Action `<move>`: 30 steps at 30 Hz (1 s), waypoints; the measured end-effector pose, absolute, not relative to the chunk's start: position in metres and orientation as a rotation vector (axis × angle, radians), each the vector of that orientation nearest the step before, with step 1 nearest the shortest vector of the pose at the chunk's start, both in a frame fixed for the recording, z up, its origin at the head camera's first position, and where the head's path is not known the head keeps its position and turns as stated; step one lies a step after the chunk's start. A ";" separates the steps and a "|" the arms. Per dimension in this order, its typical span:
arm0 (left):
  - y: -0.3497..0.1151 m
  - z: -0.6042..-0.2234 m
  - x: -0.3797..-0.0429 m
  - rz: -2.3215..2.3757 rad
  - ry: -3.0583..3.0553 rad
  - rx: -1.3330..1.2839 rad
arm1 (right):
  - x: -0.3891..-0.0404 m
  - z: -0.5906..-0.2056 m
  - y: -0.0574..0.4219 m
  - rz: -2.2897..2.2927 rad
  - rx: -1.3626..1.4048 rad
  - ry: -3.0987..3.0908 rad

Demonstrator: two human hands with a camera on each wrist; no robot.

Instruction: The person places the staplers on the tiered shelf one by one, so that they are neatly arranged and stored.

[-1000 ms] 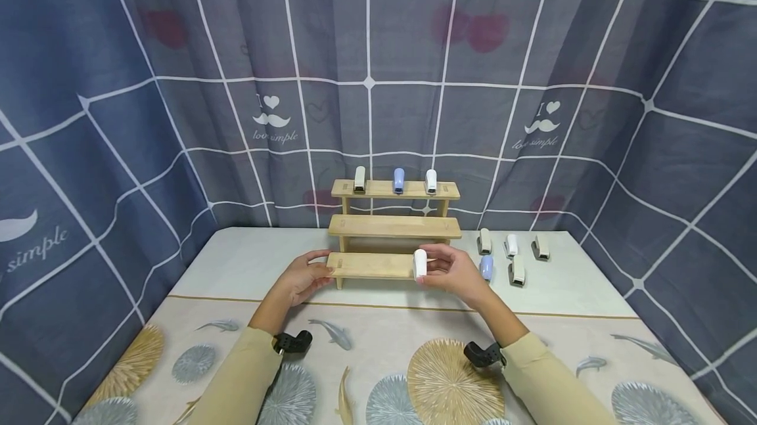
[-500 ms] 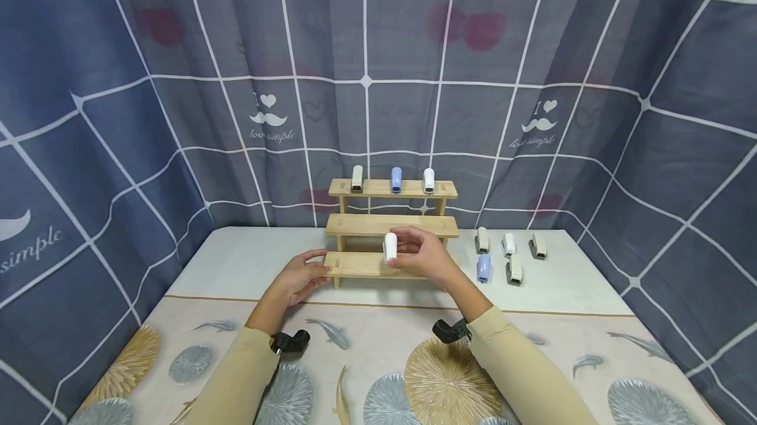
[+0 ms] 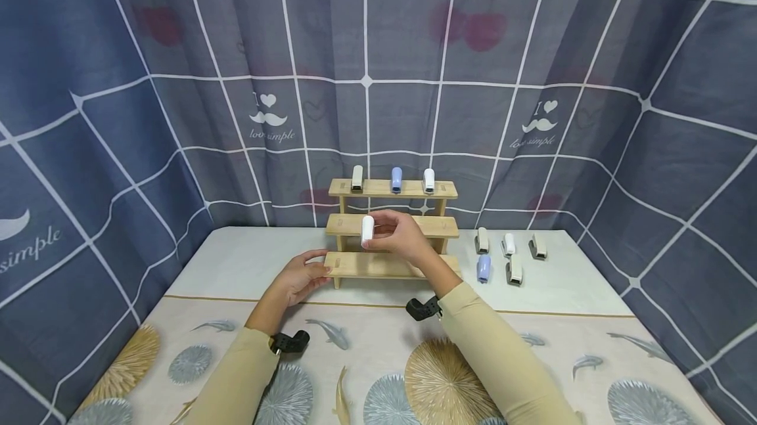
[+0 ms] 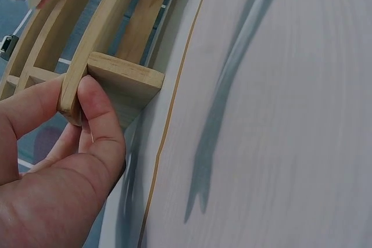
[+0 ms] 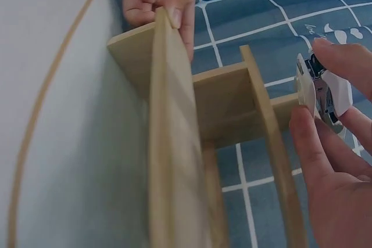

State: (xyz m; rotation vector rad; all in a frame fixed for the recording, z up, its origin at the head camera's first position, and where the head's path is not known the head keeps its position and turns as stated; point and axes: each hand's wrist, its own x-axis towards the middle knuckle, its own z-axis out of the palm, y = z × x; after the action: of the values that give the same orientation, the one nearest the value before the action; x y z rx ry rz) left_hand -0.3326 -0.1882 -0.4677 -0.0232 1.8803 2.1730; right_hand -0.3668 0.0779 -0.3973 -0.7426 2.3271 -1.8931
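Observation:
My right hand (image 3: 402, 238) pinches a small white stapler (image 3: 367, 231) between thumb and fingers, in front of the middle step of a three-step wooden stand (image 3: 414, 267). The right wrist view shows the stapler's metal underside (image 5: 323, 88), held apart from the boards. At the stand's left, my left hand (image 3: 300, 277) pinches the end of the lowest step; in the left wrist view its thumb and fingers (image 4: 96, 105) close on that board from both sides. Along the top step stand a cream stapler (image 3: 357, 178), a blue one (image 3: 396, 180) and a white one (image 3: 428, 180).
Right of the stand, several more staplers rest on the white tabletop (image 3: 568, 280): a blue one (image 3: 483, 268), a white one (image 3: 508, 244) and cream ones (image 3: 514, 270). A patterned cloth (image 3: 378, 346) covers the near side; a checked curtain (image 3: 331, 103) hangs behind.
My right hand has carried the white stapler leftward and up, from the right end of the lowest step to in front of the middle step. The left hand keeps its hold.

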 end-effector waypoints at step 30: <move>-0.188 -0.469 -0.333 2.149 1.900 -0.038 | -0.407 -0.385 0.041 -1.585 -0.665 2.631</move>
State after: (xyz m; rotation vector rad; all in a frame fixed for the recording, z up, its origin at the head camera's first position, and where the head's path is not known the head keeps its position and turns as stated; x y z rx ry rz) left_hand -0.3325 -0.1883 -0.4685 -0.0382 1.9004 2.1487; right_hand -0.4072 0.0411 -0.3849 -0.6645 2.6308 -1.5850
